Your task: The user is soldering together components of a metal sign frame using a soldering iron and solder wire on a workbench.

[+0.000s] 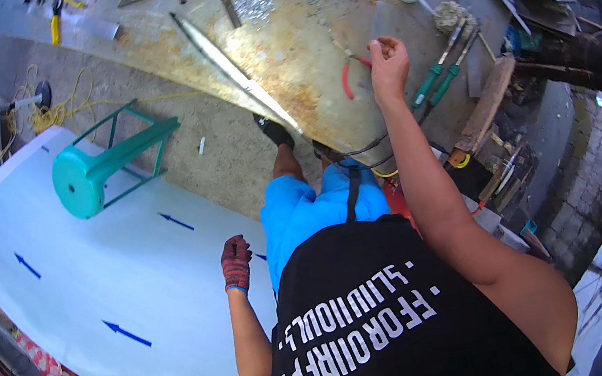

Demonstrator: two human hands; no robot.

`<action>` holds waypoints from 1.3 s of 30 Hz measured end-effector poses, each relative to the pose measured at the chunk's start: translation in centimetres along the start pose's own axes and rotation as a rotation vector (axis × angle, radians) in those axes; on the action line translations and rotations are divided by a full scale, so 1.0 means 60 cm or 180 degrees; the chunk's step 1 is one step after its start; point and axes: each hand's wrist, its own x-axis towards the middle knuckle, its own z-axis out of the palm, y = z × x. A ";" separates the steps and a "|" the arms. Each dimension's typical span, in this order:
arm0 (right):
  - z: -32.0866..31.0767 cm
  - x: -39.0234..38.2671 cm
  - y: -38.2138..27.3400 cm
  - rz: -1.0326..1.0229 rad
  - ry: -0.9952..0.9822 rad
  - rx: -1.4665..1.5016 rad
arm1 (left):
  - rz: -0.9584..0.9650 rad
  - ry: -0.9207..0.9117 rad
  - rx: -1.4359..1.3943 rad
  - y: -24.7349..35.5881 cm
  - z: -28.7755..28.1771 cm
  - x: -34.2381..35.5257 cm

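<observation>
The right hand point(389, 63) seems to pinch a clear strip point(381, 17) toward the right edge of the worktop point(322, 11), red-handled pliers point(347, 82) just beside, probably for easy reach. The gloved left hand point(236, 265) hangs loosely open, seemingly empty.

A table point(309, 94), its top stained with rust, spreads above a grey concrete floor point(222, 153), bright light point(269, 61) falling near its edge. To the left is a green stool point(75, 186) with a round seat; at far right, grey block paving point(587, 166) shows.
</observation>
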 end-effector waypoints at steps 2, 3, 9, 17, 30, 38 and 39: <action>-0.027 0.033 0.009 -0.0011 0.0339 0.0144 | 0.0071 -0.0103 -0.0005 0.011 0.002 0.007; -0.036 0.043 -0.003 -0.0021 0.0389 0.0149 | 0.0099 -0.0124 -0.0020 0.020 0.000 0.010; -0.053 0.123 -0.028 0.0712 0.0572 0.1127 | 0.0303 -0.0218 0.0055 0.066 -0.001 0.031; -0.052 0.239 0.008 0.0154 0.1083 0.0779 | 0.0329 -0.0263 0.0152 0.067 -0.027 0.029; -0.086 0.284 -0.008 -0.0832 0.1102 -0.1147 | 0.0200 -0.0217 0.0149 0.072 -0.022 0.030; -0.154 0.257 -0.052 -0.0338 0.0561 -0.0354 | 0.0317 -0.0235 0.0361 0.117 0.007 0.032; -0.151 0.234 -0.081 -0.0379 0.0507 0.0164 | 0.0353 -0.0293 0.0338 0.121 0.014 0.037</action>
